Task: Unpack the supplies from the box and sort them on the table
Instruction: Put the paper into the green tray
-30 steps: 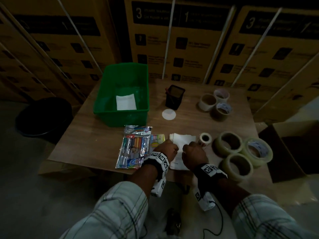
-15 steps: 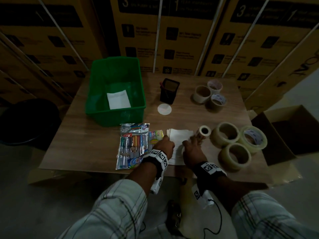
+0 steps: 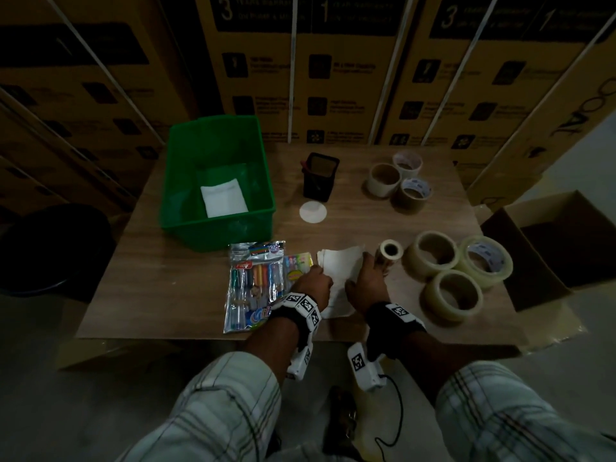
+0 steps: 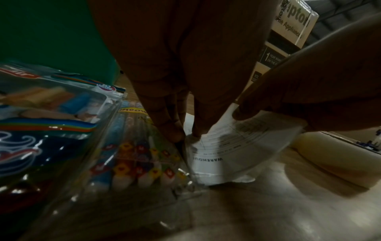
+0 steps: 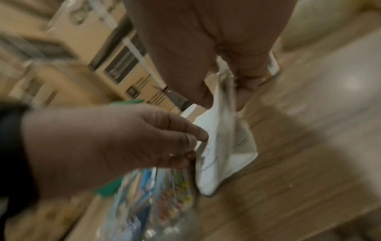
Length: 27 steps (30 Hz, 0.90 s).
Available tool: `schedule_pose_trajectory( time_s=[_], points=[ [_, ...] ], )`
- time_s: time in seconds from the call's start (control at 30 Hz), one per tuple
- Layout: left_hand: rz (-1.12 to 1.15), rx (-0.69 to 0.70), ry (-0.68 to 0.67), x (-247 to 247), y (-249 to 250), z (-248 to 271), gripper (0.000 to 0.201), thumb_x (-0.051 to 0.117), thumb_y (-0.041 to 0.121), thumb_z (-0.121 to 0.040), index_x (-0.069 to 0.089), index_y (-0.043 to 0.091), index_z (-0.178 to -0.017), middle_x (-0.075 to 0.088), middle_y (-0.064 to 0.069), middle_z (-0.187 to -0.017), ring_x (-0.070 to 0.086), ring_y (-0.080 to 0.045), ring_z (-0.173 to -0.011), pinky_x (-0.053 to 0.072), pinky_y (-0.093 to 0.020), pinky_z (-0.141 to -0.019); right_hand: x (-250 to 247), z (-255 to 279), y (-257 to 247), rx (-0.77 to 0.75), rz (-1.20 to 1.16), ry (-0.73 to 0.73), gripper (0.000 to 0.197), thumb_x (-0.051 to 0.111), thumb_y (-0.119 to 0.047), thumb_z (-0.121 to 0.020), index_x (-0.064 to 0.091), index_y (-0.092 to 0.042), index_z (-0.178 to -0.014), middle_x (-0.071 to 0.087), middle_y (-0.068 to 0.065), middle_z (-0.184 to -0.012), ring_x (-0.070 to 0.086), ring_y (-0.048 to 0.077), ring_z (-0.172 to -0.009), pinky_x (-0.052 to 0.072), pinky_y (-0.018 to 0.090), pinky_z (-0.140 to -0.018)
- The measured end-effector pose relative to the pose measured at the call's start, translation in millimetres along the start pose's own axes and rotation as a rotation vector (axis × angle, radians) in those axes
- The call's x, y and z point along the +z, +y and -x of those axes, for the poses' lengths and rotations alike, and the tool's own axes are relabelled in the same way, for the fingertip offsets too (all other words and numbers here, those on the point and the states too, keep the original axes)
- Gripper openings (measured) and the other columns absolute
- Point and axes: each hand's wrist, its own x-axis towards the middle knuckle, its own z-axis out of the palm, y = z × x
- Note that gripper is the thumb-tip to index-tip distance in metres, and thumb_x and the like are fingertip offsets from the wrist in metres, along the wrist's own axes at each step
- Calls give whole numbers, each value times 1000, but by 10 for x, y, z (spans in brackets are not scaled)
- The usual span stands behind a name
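A small stack of white printed papers (image 3: 340, 268) lies at the table's near middle. My left hand (image 3: 320, 273) pinches its left edge between thumb and fingers (image 5: 198, 133), right beside the small colourful pen pack (image 3: 297, 264). My right hand (image 3: 362, 265) pinches the papers' right edge (image 5: 224, 104) and lifts that side off the table, so the sheets (image 4: 224, 146) curl upward. A larger bag of pens (image 3: 255, 285) lies to the left. The green bin (image 3: 186, 181) at the back left holds one white sheet (image 3: 224, 198).
A small tape roll (image 3: 390, 251) stands just right of my right hand, then three large clear tape rolls (image 3: 433, 253). At the back are a black pen holder (image 3: 320, 176), a white disc (image 3: 312, 211) and three more rolls (image 3: 383, 178). An open cardboard box (image 3: 550, 248) sits right of the table.
My right hand has moved forward along the papers to their right edge and raised it. My left hand has stayed at the left edge.
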Motion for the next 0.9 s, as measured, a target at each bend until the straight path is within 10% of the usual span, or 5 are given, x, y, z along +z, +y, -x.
schedule_pose_trajectory(
  time_s=[0.17, 0.63, 0.9],
  points=[
    [11, -13, 30, -1, 20, 22, 20, 51, 4, -89, 68, 9, -98, 46, -13, -120, 58, -36, -103, 49, -41, -85, -22, 16, 42, 129, -61, -21, 60, 53, -10, -84, 25, 0, -136, 51, 28, -128, 55, 46, -112, 47, 51, -92],
    [585, -348, 250, -750, 72, 23, 51, 54, 47, -92, 45, 6, -122, 59, -16, -122, 58, -35, -112, 46, -38, -93, -635, -122, -317, -266, -178, 112, 28, 51, -15, -81, 48, -1, -104, 61, 21, -103, 59, 36, -94, 41, 36, -72],
    [878, -197, 400, -1302, 290, 48, 34, 43, 20, -97, 48, 8, -129, 57, -15, -133, 56, -29, -118, 45, -37, -102, -930, -342, -672, -298, -431, 59, 44, 47, 0, -91, 33, -1, -132, 49, 19, -134, 48, 34, -124, 41, 39, -101]
  ],
)
